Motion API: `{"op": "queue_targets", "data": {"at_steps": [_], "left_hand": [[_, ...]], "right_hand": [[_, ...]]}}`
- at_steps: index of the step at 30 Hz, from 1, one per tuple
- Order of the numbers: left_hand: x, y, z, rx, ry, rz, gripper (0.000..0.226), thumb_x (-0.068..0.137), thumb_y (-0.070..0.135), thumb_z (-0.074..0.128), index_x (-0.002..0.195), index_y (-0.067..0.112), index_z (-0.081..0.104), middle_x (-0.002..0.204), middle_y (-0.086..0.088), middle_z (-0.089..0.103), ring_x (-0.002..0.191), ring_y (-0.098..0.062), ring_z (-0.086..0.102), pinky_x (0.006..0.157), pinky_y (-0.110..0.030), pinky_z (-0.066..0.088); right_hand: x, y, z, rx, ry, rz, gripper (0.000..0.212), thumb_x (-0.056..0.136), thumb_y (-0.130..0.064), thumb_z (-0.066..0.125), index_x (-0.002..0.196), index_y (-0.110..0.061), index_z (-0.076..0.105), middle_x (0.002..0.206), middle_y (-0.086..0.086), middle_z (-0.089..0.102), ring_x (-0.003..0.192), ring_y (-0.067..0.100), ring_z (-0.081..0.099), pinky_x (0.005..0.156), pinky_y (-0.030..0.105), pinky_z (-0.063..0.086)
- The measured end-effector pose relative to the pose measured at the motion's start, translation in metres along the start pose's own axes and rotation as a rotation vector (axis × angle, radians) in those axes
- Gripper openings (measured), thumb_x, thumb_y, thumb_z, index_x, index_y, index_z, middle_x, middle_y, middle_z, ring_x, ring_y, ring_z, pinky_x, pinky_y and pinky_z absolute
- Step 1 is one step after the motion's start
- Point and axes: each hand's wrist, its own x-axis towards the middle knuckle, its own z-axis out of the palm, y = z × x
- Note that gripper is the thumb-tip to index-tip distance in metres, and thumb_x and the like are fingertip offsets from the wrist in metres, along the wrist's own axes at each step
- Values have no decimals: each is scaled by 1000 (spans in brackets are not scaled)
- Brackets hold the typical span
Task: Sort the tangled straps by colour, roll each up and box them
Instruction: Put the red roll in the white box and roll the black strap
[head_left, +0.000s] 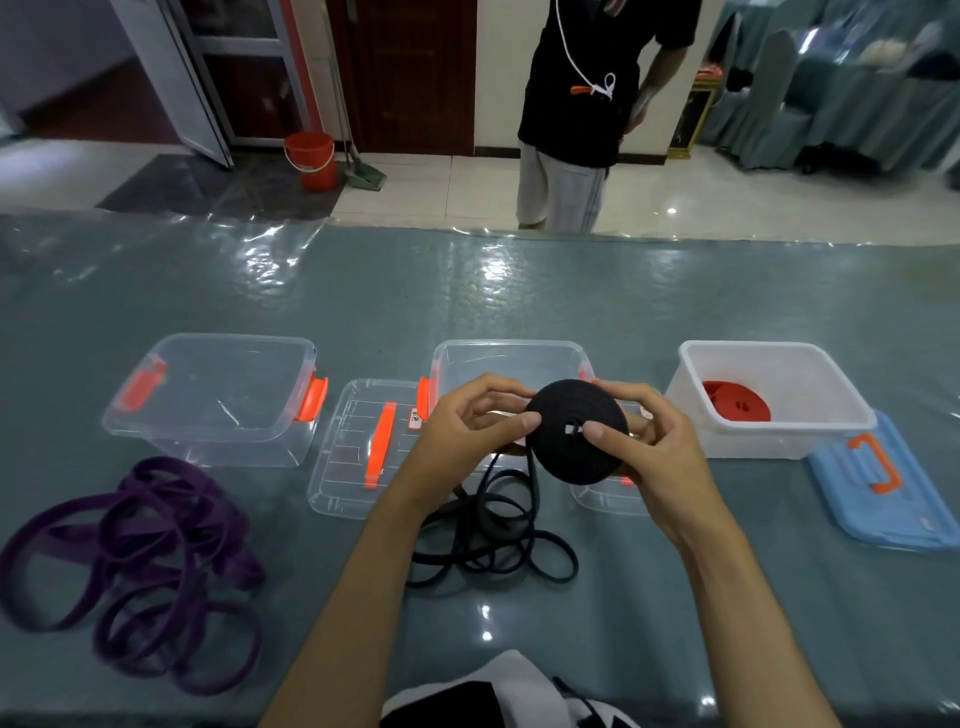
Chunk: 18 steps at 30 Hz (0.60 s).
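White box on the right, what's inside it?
Inside the white box lies one rolled-up red strap, against the near left side. The rest of the floor that shows is bare. The near wall hides the floor right behind it.

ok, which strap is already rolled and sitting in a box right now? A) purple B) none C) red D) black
C: the red roll lies inside the white box, while the black roll is held by both hands, left hand and right hand, and the purple strap lies loose on the table.
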Motion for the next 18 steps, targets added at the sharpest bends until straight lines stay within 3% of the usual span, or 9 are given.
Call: {"op": "queue_targets", "data": {"at_steps": [5, 9, 12, 15, 18], "left_hand": [[13, 3, -4, 98, 3, 40, 25, 93, 13, 80, 117, 18, 77, 115, -5, 78, 111, -25, 75, 100, -38, 59], [22, -2, -5, 52, 78, -13, 20, 89, 10, 84, 104, 8, 72, 101, -6, 79, 97, -26, 77, 90, -39, 62], [26, -7, -5, 0, 77, -63, 18, 91, 13, 82, 103, 11, 69, 105, -6, 76, 93, -27, 77, 82, -34, 63], [30, -9, -6, -10, 7, -90, 23, 91, 14, 82, 111, 17, 71, 109, -7, 76, 99, -27, 78, 85, -31, 62], [33, -11, -7, 17, 0, -78, 25, 89, 17, 84, 112, 21, 73, 108, -5, 77, 99, -25, 78, 82, -29, 62]], "right_hand": [[14, 7, 6, 57, -51, 84, 48, 73, -12, 87, 107, -17, 54, 97, 20, 78, 82, 36, 75, 69, 42, 61], [22, 10, 7, -64, -110, 114, 61, 79, -22, 85, 131, -41, 61, 85, 10, 78, 78, 27, 76, 68, 44, 61], [28, 10, 9, -35, -59, 62, 57, 70, -30, 89, 124, -39, 70, 102, 10, 81, 90, 30, 79, 77, 54, 64], [31, 13, 10, -9, 9, 41, 58, 65, -33, 89, 119, -34, 70, 96, 10, 81, 82, 24, 78, 67, 39, 65], [31, 16, 9, 19, 35, 45, 60, 66, -31, 89, 122, -28, 67, 97, 11, 80, 82, 25, 77, 64, 35, 63]]}}
